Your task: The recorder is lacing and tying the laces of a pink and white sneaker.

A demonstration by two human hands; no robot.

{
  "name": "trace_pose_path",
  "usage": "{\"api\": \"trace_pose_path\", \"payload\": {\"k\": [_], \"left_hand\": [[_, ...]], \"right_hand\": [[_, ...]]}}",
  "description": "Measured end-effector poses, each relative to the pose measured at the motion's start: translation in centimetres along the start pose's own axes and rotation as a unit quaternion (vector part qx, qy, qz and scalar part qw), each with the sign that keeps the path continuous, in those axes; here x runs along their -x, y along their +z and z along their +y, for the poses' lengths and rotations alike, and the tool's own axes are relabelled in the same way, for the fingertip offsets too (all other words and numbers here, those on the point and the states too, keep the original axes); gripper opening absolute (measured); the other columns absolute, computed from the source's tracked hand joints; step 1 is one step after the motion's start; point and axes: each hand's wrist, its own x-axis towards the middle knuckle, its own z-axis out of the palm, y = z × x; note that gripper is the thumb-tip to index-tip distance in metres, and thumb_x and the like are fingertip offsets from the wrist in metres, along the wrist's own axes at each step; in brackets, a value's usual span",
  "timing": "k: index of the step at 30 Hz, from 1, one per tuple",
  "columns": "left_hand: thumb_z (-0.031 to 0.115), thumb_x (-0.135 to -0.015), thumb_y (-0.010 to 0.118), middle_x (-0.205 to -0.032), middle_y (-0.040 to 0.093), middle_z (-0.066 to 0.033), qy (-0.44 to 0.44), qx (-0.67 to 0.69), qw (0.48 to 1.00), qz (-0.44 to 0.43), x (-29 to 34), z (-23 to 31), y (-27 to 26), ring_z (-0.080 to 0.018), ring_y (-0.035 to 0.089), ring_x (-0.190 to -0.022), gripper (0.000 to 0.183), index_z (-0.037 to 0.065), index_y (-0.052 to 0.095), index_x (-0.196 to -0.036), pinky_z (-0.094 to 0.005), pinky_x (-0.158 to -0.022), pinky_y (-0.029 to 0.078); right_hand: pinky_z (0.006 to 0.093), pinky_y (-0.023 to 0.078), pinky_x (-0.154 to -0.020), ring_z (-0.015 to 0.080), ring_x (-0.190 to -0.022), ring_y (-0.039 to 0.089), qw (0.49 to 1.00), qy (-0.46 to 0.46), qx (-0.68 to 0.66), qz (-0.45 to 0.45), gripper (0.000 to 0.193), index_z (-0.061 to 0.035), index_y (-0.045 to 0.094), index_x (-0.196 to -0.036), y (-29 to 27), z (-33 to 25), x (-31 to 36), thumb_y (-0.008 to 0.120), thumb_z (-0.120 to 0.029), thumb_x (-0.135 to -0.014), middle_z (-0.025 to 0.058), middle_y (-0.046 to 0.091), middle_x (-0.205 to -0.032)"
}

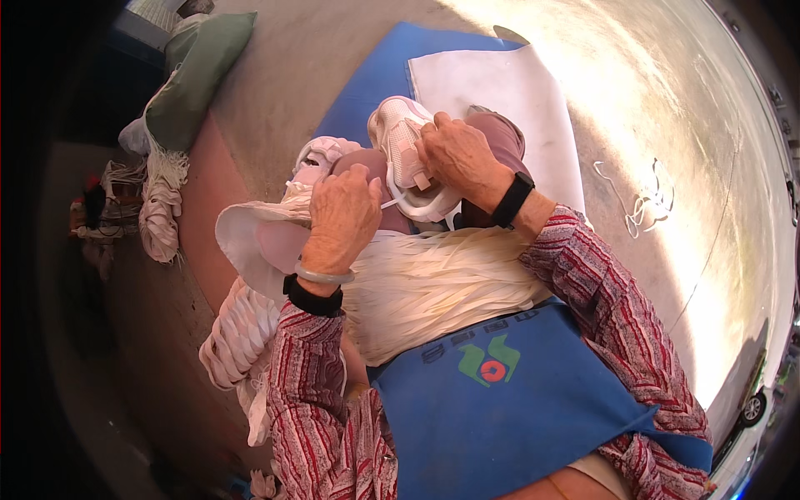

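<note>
A white and pale pink sneaker [400, 142] rests between my knees, its toe pointing away from me. My right hand [465, 158] is closed with curled fingertips against the sneaker's right side. Left of it, my left hand [343, 210] is closed around one end of a white shoelace [390, 202] that runs toward the shoe's opening. My fingertips are partly hidden behind both hands. A thick bundle of cream laces [442, 271] lies across my lap on the blue apron [492, 425]. Another pale sneaker [321, 154] sits just beyond my left hand.
White and blue sheeting [500, 83] spreads under and beyond my legs. A curved white sheet [242, 229] and braided white lace bundles [237, 337] are at my left. Further left stands a green sack [204, 75]. Loose white cord [637, 208] lies on the floor at right.
</note>
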Motion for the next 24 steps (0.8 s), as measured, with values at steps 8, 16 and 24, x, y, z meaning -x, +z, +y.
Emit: {"api": "trace_pose_path", "payload": {"k": [8,16,24], "left_hand": [[0.017,-0.089,0.055,-0.072,0.064,-0.0295,0.002,0.026,0.99,-0.137,-1.9,-0.9,4.8,-0.0473,0.066,-0.071,0.02,-0.003,0.051,-0.091,-0.0528,-0.063,0.054],[0.008,-0.09,0.055,-0.069,0.06,-0.0282,-0.048,0.086,0.993,-0.064,1.1,3.0,3.4,-0.0484,0.062,-0.066,0.014,-0.001,0.044,-0.095,-0.0554,-0.056,0.046],[0.008,-0.093,0.053,-0.068,0.059,-0.0305,-0.048,0.074,0.992,-0.093,1.6,1.8,5.1,-0.0496,0.061,-0.068,0.017,-0.002,0.041,-0.095,-0.0561,-0.057,0.046]], "right_hand": [[0.0368,0.057,-0.065,0.0315,-0.077,0.069,0.998,0.014,-0.05,0.032,0.016,0.0061,0.068,-0.086,-0.3,0.9,0.7,0.064,-0.007,-0.078,0.0217,0.064,-0.09],[0.0452,0.053,-0.069,0.0405,-0.08,0.062,0.972,0.074,-0.222,-0.003,0.019,0.0004,0.053,-0.105,-2.3,1.4,6.1,0.058,-0.011,-0.091,0.0207,0.058,-0.094],[0.0474,0.052,-0.069,0.043,-0.079,0.061,0.976,0.045,-0.211,-0.033,0.023,0.0042,0.049,-0.101,-1.2,0.6,4.0,0.061,-0.012,-0.09,0.0238,0.056,-0.094]]}}
